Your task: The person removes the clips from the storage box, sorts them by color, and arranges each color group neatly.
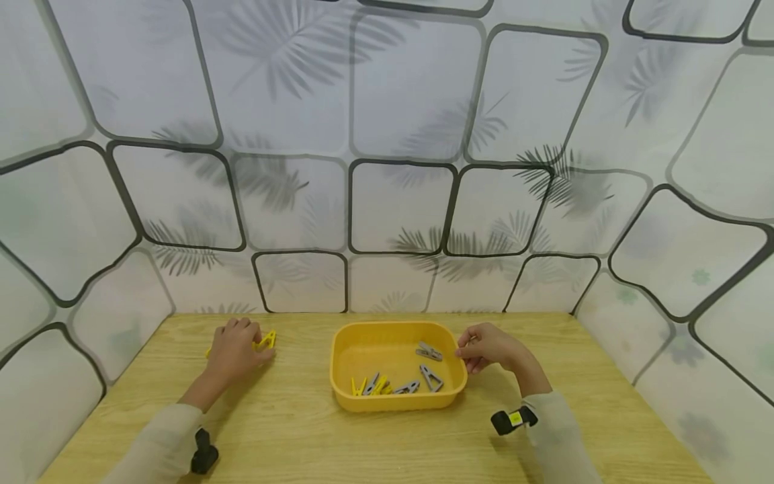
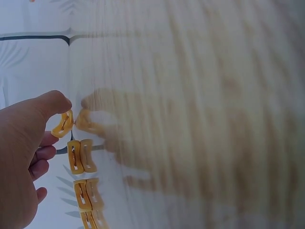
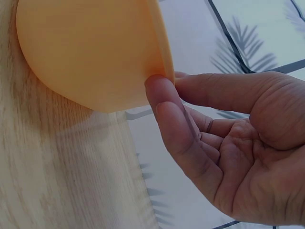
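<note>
My left hand (image 1: 234, 349) is at the left of the table, pinching a yellow clothespin (image 2: 62, 125) between thumb and fingers. Several more yellow clothespins (image 2: 75, 156) stand in a row beside it in the left wrist view. From above, that hand covers most of them. My right hand (image 1: 492, 348) grips the right rim of a yellow plastic basin (image 1: 399, 403), thumb on one side and fingers on the other, as the right wrist view shows. Inside the basin lie grey clothespins (image 1: 431, 378) and some yellow clothespins (image 1: 381, 386), mostly along the near wall.
The basin stands on a light wood-grain table (image 1: 284, 430). A patterned white sheet (image 1: 399, 202) rises behind the table and along both sides. Black straps (image 1: 514, 419) are worn on both wrists.
</note>
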Action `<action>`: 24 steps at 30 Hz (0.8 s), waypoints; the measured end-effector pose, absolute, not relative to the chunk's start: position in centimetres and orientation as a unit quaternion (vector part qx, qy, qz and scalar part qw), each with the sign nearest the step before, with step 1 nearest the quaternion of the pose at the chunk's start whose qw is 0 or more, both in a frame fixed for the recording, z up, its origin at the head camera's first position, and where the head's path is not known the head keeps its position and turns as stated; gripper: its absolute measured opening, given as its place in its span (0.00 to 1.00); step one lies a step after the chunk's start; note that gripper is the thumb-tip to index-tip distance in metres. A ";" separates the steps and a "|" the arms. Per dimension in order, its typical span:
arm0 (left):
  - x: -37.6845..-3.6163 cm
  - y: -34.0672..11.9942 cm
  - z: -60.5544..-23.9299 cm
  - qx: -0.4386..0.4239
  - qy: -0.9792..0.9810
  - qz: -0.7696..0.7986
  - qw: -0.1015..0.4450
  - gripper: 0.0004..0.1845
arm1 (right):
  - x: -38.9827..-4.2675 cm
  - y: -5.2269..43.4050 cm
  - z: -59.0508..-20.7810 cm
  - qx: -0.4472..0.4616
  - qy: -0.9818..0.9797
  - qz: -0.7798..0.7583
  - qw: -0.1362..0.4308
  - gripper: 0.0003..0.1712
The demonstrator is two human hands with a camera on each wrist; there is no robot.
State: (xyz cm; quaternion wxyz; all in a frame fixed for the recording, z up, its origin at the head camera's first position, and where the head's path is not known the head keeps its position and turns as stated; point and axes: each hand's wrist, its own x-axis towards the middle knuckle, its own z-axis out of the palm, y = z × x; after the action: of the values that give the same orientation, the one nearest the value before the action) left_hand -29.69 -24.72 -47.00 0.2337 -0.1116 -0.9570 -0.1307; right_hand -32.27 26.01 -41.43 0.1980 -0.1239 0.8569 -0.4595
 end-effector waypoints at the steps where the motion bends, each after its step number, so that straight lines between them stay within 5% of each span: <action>1: -29.7 -24.7 -47.0 -0.112 -0.957 -0.129 0.233 0.20 | -32.3 26.1 -41.5 -0.124 0.857 -0.459 0.198 0.10; 24: -29.8 -25.0 -47.3 -0.092 -0.969 -0.110 0.200 0.24 | -32.1 26.0 -41.3 -0.131 0.857 -0.459 0.195 0.12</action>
State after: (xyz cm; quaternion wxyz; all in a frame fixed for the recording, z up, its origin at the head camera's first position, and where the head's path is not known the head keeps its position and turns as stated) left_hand -29.75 -25.05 -47.33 0.2003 -0.0917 -0.9692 -0.1105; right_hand -32.13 26.02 -41.31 0.1948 -0.1307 0.8568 -0.4593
